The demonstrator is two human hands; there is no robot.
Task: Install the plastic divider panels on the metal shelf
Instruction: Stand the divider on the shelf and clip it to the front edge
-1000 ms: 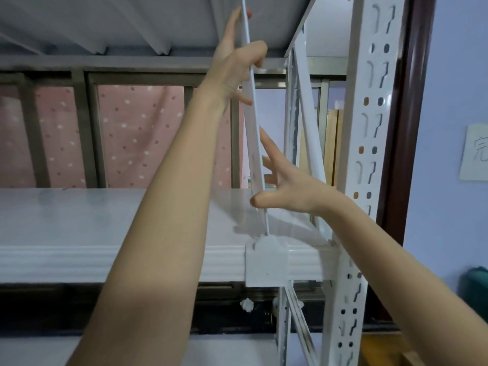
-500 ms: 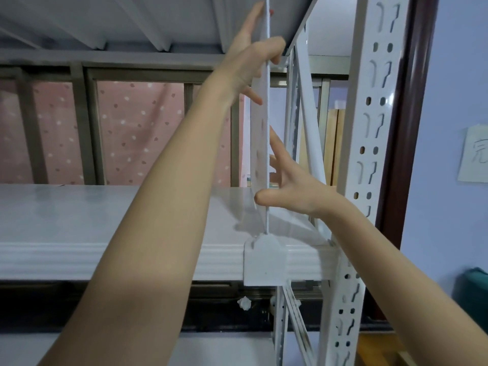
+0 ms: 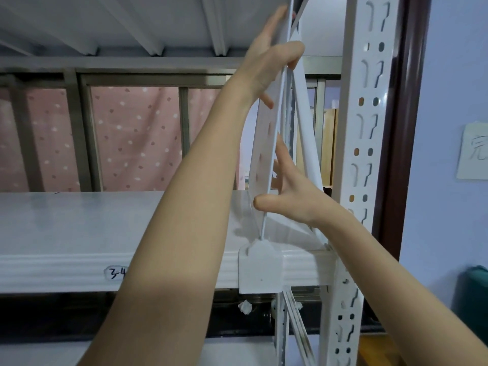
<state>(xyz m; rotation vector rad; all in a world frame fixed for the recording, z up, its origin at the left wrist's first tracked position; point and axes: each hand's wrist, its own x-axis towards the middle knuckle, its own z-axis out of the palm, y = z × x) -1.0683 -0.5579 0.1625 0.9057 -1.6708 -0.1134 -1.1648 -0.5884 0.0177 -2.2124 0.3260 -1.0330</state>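
Observation:
A white plastic divider panel (image 3: 264, 143) with a row of slots stands upright on the white metal shelf (image 3: 79, 220), near its right end. Its lower front corner sits in a white plastic clip (image 3: 260, 268) on the shelf's front rail. My left hand (image 3: 272, 62) grips the panel's upper front edge just under the shelf above, thumb hooked over the edge. My right hand (image 3: 287, 191) holds the lower part, thumb on the near face and straight fingers behind it.
The white slotted upright post (image 3: 367, 154) and a diagonal brace (image 3: 306, 133) stand just right of the panel. The underside of the upper shelf (image 3: 132, 22) is close above. A pink dotted curtain (image 3: 126, 138) hangs behind. A handwritten label (image 3: 115, 273) marks the rail.
The panel's top has swung to the right with my left hand, and more of its slotted left face shows now. My right hand stays at the lower part.

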